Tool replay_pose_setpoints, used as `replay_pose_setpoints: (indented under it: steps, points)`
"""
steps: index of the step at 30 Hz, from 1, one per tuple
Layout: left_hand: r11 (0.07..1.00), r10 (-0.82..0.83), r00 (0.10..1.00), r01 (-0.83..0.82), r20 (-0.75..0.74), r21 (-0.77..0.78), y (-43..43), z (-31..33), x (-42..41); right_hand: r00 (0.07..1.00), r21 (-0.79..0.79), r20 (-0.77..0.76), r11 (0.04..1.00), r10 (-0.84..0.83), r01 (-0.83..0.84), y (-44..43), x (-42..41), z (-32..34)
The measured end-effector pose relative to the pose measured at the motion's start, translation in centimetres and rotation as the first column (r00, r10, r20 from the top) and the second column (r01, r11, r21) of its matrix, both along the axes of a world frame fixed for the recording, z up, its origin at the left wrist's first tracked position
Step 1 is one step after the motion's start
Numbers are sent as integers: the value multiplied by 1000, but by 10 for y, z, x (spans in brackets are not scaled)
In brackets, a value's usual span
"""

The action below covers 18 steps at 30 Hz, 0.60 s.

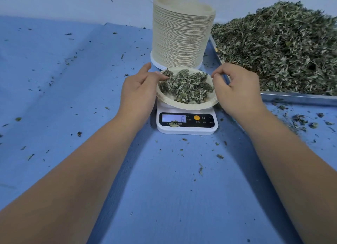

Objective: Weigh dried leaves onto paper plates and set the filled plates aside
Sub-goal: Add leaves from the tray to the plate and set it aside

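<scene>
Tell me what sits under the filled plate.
A white scale, its display showing 6. The plate covers the weighing top, so that part is hidden.

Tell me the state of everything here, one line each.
White digital scale: on, reading 6.
Round beige paper plate: on scale, holding dried leaves.
Tall beige plate stack: upright.
Metal tray: heaped with a leaf pile.
Left hand: fingers touching plate's left edge.
Right hand: fingertips pinched by right rim.
</scene>
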<state>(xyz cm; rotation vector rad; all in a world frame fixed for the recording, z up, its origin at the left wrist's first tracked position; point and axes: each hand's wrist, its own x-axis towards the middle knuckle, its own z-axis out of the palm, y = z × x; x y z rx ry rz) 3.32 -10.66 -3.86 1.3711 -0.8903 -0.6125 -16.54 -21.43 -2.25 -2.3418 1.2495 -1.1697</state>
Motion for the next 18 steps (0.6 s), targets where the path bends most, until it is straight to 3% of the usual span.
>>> replay_pose_setpoints:
  steps: [7,12,16,18]
  points:
    - [999,43,998,-43,-44,-12,1,3,1,998,-25,-46,999,-44,43,-1,-2,2]
    - [1000,24,1000,-24,-1,-20,2,3,0,960,-86,-226,985,-164,148,-17,-22,6]
    - [999,48,998,-49,-39,-24,0,2,0,840,-9,-495,967,-224,253,-29,-36,2]
    - [998,56,998,-57,-43,-21,-1,2,1,813,-7,-545,971,-205,240,-29,-36,-2]
